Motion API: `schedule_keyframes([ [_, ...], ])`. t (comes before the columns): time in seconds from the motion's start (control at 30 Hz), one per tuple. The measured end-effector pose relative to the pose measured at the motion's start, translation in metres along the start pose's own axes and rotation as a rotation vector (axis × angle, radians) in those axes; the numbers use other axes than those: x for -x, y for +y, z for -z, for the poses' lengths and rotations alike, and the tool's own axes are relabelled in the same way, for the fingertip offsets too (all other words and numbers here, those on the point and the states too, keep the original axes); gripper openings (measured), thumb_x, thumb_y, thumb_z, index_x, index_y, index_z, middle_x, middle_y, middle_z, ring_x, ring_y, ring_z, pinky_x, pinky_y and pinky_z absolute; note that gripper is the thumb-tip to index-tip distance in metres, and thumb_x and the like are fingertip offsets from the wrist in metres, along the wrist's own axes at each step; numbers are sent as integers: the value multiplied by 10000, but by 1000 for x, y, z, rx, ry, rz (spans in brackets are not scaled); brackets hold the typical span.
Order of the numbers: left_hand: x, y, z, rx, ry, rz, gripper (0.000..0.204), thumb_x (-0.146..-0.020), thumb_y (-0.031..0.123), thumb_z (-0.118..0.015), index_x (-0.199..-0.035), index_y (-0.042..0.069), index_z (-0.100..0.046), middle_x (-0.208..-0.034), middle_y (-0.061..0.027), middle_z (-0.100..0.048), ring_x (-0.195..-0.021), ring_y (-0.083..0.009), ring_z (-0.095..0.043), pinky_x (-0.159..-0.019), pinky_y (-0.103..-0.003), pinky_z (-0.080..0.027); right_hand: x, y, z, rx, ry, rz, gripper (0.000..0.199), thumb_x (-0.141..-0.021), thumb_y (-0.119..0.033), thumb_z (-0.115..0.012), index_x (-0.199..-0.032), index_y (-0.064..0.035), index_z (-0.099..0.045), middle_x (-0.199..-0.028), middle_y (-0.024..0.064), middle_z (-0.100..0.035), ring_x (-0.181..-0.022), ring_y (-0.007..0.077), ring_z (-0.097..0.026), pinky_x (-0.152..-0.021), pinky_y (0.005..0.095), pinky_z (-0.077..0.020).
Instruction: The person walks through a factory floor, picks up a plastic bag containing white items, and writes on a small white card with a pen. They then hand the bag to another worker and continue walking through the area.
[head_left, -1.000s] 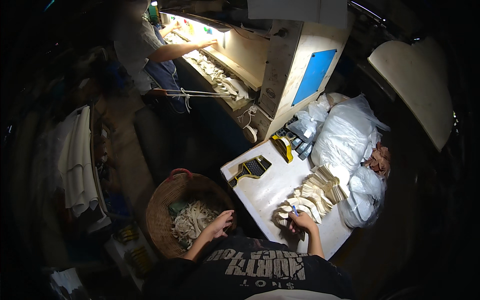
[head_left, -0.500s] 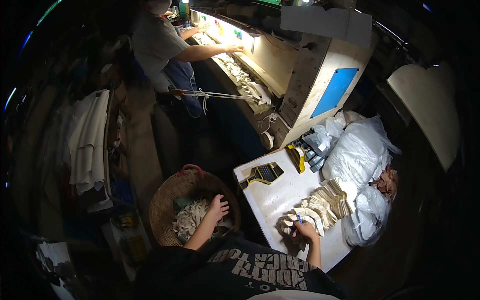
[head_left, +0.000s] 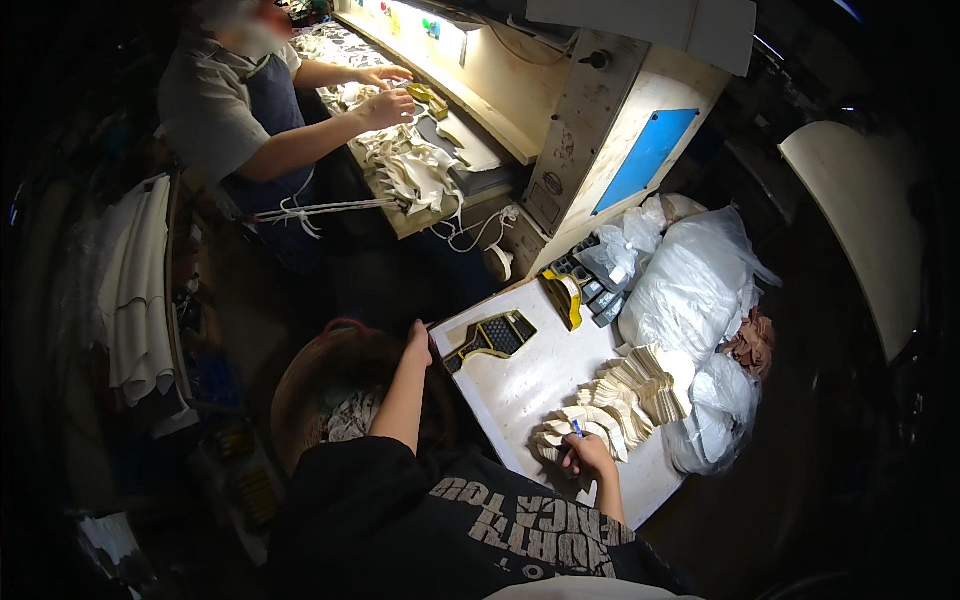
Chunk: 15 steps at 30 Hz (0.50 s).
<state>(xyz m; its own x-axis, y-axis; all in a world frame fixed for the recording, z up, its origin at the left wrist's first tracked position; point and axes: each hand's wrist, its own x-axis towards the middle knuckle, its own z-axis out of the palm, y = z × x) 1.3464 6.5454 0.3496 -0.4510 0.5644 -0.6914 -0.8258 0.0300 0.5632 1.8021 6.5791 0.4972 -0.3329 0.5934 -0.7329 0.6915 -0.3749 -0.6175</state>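
My right hand (head_left: 588, 455) is shut on a blue pen (head_left: 577, 428), its tip on the near end of a fanned row of cream cut pieces (head_left: 620, 395) lying on the white table (head_left: 520, 385). My left hand (head_left: 418, 343) is raised at the table's left corner, above the round woven basket (head_left: 295, 400), and nothing shows in it. A black and yellow cutting die (head_left: 492, 337) lies on the table just right of that hand.
The basket holds pale scraps (head_left: 350, 415). A second yellow die (head_left: 565, 296), dark trays and bulging white plastic bags (head_left: 690, 290) crowd the table's far side, with brown pieces (head_left: 750, 345) beside them. A co-worker (head_left: 225, 105) handles cream pieces at a lit press bench (head_left: 450, 130). Cream sheets (head_left: 140, 280) hang at left.
My left hand has come up out of the basket to the table's corner. My right hand has stayed on the cream pieces with the pen. The view has tilted toward the co-worker.
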Motion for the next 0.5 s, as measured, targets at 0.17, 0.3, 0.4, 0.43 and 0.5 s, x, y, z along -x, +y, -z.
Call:
schedule_keyframes([
  [0.17,-42,15,7,-330,380,-249,452,-930,379,-508,-1086,-9,-679,-1068,-193,-698,-975,-318,-670,-860,-407,-526,0,-28,-9,12,-47,1,437,-910,-278,-567,-658,73,-626,-615,158,-668,-399,185,-559,-399,303,-433],
  [0.3,11,-11,-54,-704,530,-212,469,-871,383,-566,-1086,-16,-687,-1183,-256,-642,-1120,-404,-616,-944,-442,-497,11,-4,3,-89,31,-123,419,-903,-264,-577,-667,79,-621,-602,158,-661,-390,196,-566,-377,299,-422],
  [0.4,20,5,-49,-748,584,-194,479,-845,390,-581,-1082,-11,-691,-1181,-262,-637,-1111,-409,-620,-935,-447,-506,9,-11,-3,-105,42,-144,408,-902,-252,-575,-674,84,-616,-587,160,-650,-387,203,-569,-360,298,-418],
  [0.43,18,7,-47,-779,597,-185,483,-839,397,-584,-1078,-9,-693,-1170,-259,-644,-1101,-405,-627,-931,-447,-509,8,-14,-4,-110,47,-156,404,-901,-247,-573,-678,86,-614,-582,161,-646,-387,206,-570,-354,298,-418],
  [0.5,15,6,-45,-834,614,-172,497,-831,421,-580,-1067,0,-699,-1161,-252,-652,-1088,-393,-639,-928,-446,-512,9,-17,-4,-115,51,-161,400,-904,-239,-568,-684,93,-607,-577,164,-640,-385,210,-571,-346,297,-417],
])
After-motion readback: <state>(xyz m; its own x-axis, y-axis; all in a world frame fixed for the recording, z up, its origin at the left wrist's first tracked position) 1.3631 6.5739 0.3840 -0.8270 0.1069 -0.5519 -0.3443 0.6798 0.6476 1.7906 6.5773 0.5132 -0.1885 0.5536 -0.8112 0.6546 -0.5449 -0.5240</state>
